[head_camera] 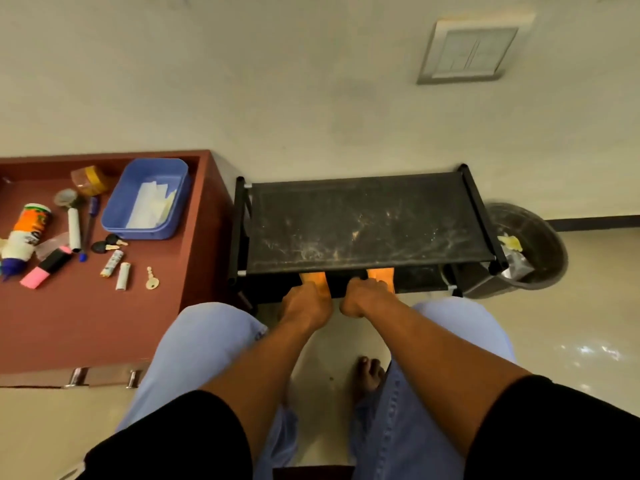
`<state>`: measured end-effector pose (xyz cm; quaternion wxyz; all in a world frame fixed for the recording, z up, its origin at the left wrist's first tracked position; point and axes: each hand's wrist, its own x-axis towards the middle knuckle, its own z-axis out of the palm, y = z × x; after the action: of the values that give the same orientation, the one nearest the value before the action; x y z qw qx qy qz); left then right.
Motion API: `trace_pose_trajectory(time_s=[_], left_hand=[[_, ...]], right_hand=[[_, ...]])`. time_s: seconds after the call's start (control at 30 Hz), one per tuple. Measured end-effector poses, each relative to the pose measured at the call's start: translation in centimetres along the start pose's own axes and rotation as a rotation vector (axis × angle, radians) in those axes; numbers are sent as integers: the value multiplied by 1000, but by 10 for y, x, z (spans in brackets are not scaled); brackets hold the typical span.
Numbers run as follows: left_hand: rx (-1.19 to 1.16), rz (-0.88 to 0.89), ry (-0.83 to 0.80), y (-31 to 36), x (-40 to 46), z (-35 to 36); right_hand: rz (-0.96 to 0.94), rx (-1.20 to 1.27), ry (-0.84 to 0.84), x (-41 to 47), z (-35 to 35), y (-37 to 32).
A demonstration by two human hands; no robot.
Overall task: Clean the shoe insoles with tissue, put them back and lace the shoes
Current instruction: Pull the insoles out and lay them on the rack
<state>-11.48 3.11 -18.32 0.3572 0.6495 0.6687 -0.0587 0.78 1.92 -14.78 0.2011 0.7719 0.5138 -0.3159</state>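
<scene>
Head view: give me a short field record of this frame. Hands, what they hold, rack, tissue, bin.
left hand: reaching under the rack's top shelf, grip on an orange shoe insole
right hand: same reach, grip on a second orange insole
shoes: hidden under the shelf, cannot tell
rack: black fabric-shelf shoe rack, top shelf dusty
tissue: white sheets inside a blue plastic tub on the red-brown wooden cabinet
bin: dark round bucket right of the rack, holding scraps

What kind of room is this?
Probably a home entryway or bedroom corner. A person reaches into a low black shoe rack by a wall, beside a red cabinet strewn with keys and pens, with a bin nearby.
</scene>
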Motion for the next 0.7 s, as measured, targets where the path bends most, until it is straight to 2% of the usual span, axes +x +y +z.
trace_pose_trajectory(time_s=[0.17,0.33,0.47,0.7], left_hand=[[8,-76,23,-9,35,33],[16,-133,98,-4,63,53],[-4,-112,169,-3,80,71],[24,-131,170,-6,98,82]], right_hand=[[128,142,140,39,19,0],[214,150,163,80,44,12],[242,164,215,105,67,23],[322,228,285,139,75,36]])
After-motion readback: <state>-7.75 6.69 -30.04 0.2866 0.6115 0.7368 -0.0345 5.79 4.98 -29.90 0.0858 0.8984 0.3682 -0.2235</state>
